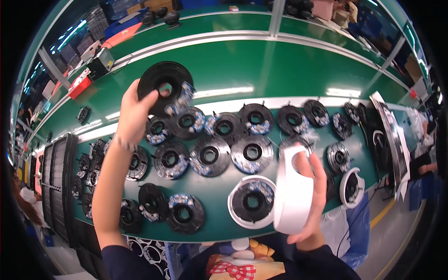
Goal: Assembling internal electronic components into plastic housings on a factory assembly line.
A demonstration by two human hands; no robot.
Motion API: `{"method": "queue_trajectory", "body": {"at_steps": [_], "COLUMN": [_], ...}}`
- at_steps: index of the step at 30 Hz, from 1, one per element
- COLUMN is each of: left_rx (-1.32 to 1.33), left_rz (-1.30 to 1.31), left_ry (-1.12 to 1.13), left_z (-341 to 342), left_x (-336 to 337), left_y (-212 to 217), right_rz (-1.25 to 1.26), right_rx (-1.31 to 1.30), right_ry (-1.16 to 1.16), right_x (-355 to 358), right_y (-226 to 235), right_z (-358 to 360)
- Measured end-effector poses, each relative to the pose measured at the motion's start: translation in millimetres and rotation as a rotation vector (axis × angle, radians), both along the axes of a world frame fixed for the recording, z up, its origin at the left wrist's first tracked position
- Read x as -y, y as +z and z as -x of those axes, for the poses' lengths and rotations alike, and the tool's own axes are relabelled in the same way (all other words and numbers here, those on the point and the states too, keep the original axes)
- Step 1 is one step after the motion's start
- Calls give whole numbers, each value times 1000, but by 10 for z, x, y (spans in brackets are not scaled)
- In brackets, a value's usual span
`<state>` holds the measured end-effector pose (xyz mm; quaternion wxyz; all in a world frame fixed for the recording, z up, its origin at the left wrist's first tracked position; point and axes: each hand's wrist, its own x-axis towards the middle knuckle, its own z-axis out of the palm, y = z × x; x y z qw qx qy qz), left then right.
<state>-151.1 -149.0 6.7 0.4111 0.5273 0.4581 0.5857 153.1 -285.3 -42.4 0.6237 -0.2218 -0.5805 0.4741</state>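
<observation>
White housing (293,200) sat tilted in the right grip (318,191) over the desk (217,191); the left grip (132,112) pinched 1 black disc (179,80), whose circuit board (186,96) could have struck other discs (210,169) if it slipped.

Disc assemblies (210,165) on table (215,196), right of trays (59,186); 1 (front row, middle) inside ring (231,205).

The white, broad-rimmed round housing (291,203) looks like smooth plastic with a satin sheen, while the raised black ring-shaped disc (172,71) appears to be harder, semi-gloss plastic, bearing a blue printed circuit board (185,95) roughened by small components. The green flat worktop (242,67) is smooth and glossy, the silver-grey straight post (276,21) looks metallic, and the dark navy sleeve (125,261) is matt cloth.
</observation>
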Motion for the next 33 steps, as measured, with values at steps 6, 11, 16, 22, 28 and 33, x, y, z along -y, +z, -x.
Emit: {"method": "queue_trajectory", "body": {"at_steps": [6,11,16,22,28,33], "left_rx": [-2,473,806,934,1246,1273], "left_rz": [-152,157,300,139,41,-89], "left_ry": [84,-304,-627,-467,-656,-759], "left_z": [-1011,-1290,-1070,-1082,-1234,-1219], "left_x": [1674,2164,2213,2270,2206,2124], "left_y": [-497,-759,-613,-830,-832,-1011], "right_rz": [18,-163,-269,-304,-178,-216], "right_rx": [-83,306,553,674,519,698], "right_ry": [96,-194,-56,-43,-34,-54], "right_x": [279,442,537,641,580,522], "right_y": [43,31,112,154,32,73], "right_z": [346,466,350,397,311,380]}}
